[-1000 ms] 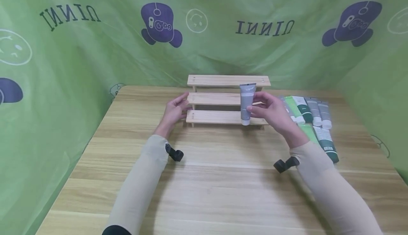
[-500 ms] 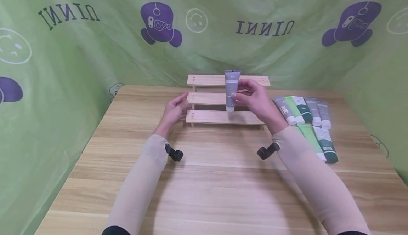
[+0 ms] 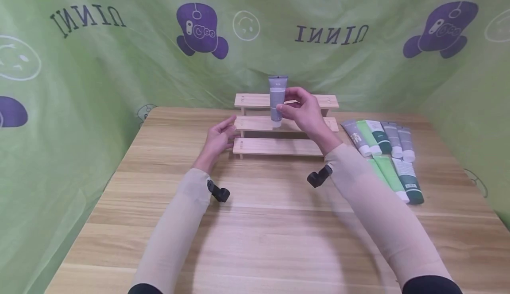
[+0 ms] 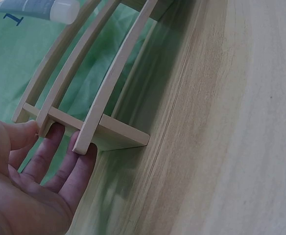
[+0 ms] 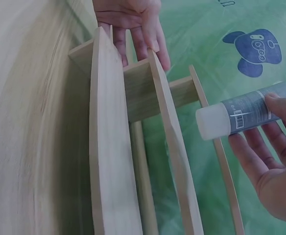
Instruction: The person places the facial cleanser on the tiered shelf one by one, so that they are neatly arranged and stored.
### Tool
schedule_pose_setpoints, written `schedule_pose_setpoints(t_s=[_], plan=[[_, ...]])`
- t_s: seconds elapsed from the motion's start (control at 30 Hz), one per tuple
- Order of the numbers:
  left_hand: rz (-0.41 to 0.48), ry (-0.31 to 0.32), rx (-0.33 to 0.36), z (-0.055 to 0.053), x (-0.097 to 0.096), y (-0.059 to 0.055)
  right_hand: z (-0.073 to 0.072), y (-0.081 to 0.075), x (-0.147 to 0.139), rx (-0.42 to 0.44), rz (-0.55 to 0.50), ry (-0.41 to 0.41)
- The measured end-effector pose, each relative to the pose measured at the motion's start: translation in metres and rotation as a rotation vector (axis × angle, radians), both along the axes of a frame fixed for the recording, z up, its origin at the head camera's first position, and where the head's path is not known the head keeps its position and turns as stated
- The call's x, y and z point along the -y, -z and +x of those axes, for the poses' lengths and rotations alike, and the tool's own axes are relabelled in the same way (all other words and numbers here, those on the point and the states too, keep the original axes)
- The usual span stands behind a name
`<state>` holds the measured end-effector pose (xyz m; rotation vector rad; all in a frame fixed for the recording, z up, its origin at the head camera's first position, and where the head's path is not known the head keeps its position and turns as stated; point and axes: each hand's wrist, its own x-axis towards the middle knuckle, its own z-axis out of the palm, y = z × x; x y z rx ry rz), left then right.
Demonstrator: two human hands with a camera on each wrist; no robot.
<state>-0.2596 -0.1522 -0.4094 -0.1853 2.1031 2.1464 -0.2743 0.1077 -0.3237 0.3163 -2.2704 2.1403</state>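
Observation:
A small three-step wooden display rack (image 3: 279, 146) stands at the back of the table. My left hand (image 3: 217, 140) is at its left end; in the left wrist view, the thumb (image 4: 24, 133) lies on one side of the middle board's end and the fingers come round the other. My right hand (image 3: 304, 110) pinches a grey-blue squeeze tube (image 3: 277, 94) between thumb and fingers, white cap down, in front of the upper two boards. Seen from the right wrist, the tube's cap (image 5: 213, 122) overlaps the top board's edge.
Right of the rack, several grey, light green and white-and-dark-green tubes lie in two rows on the wooden table (image 3: 255, 241), among them a light green tube (image 3: 390, 176) and a white-and-green tube (image 3: 408, 181). A green printed cloth (image 3: 275, 59) hangs behind and along both sides.
My right hand has carried the grey-blue tube left and upward, from in front of the rack's lowest board to the upper boards. The left hand has stayed at the rack's left end.

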Motion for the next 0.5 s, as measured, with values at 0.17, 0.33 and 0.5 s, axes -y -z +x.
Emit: schedule_pose_setpoints(t_s=[0.17, 0.33, 0.5], plan=[[-0.011, 0.009, 0.0, 0.0, -0.001, 0.001, -0.006, -0.003, 0.008, -0.032, -0.012, 0.024], [-0.008, 0.012, 0.009, 0.0, -0.001, 0.001, -0.013, -0.008, 0.014, -0.041, -0.034, 0.067], [-0.001, 0.014, 0.005, -0.001, 0.0, 0.0, -0.019, -0.012, 0.018, -0.022, -0.06, 0.082]])
